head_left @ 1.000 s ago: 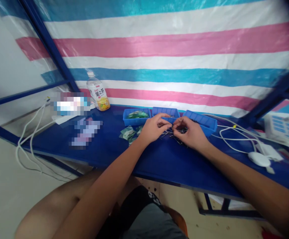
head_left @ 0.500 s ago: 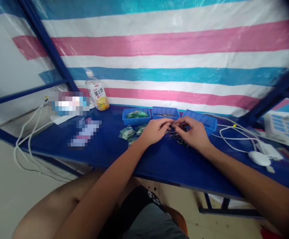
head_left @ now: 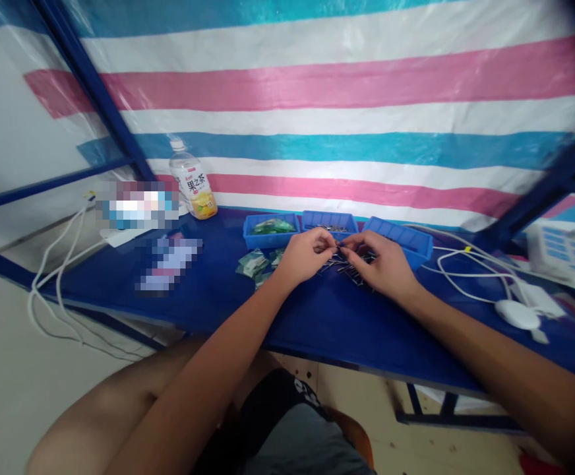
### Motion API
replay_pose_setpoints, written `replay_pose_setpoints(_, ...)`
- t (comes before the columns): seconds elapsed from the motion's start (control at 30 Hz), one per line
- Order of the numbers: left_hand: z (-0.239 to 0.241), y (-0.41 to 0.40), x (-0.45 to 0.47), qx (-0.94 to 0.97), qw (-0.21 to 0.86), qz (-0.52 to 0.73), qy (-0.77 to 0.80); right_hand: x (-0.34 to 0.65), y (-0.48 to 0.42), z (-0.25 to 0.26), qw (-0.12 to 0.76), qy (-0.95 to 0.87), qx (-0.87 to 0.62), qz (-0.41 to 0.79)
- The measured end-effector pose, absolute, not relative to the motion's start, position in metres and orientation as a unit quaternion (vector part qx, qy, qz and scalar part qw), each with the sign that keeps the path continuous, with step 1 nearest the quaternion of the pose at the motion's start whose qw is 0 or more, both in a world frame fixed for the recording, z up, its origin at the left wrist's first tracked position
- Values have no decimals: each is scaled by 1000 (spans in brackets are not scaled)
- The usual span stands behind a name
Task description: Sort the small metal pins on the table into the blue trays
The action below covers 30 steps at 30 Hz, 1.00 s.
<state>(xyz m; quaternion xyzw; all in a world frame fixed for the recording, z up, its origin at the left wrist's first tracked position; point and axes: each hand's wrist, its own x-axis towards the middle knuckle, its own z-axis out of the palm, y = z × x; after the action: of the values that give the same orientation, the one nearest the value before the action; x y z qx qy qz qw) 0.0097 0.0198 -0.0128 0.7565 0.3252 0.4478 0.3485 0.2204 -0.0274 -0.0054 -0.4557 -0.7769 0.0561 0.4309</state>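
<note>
My left hand (head_left: pixel 310 254) is closed in a pinch, thumb against the fingertips, above the blue desk. Close beside it, my right hand (head_left: pixel 379 260) also pinches, and the fingertips of both hands nearly meet. What they hold between them is too small to make out. Under and between the hands lies a loose pile of thin dark metal pieces (head_left: pixel 354 273), partly hidden by my right hand. Small clear packets with green (head_left: pixel 254 264) lie left of my left hand. Behind the hands, a blue bin (head_left: pixel 328 229) contains similar slim metal pieces.
A left blue bin (head_left: pixel 272 232) holds green packets; another blue bin (head_left: pixel 409 239) stands right, partly hidden by my hand. A drink bottle (head_left: pixel 193 181) stands at the back left. White cables and an adapter (head_left: pixel 517 314) lie right, near a power strip (head_left: pixel 567 254).
My left hand has shifted slightly back and its fingers have curled more. The fingertips have come a little apart from my right hand's, which has barely moved.
</note>
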Motion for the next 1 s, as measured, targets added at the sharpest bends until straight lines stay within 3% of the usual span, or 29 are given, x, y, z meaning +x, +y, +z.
replay_pose_setpoints(0.23, -12, 20, 10, 752, 334, 453, 342, 224, -24, -7, 407, -790, -458, 19)
replay_pose_setpoints(0.5, -3, 13, 10, 745, 341, 460, 341, 224, -21, -9, 362, -784, -501, 64)
replay_pose_setpoints(0.63, -3, 15, 10, 753, 322, 457, 346, 224, -19, -9, 387, -765, -503, 110)
replay_pose_setpoints(0.87, -5, 19, 6, 757, 249, 461, 390, 226, 0, -14, 488, -651, -500, 296)
replay_pose_setpoints(1.0, -5, 20, 3, 751, 233, 468, 403, 228, 5, -12, 446, -652, -566, 236)
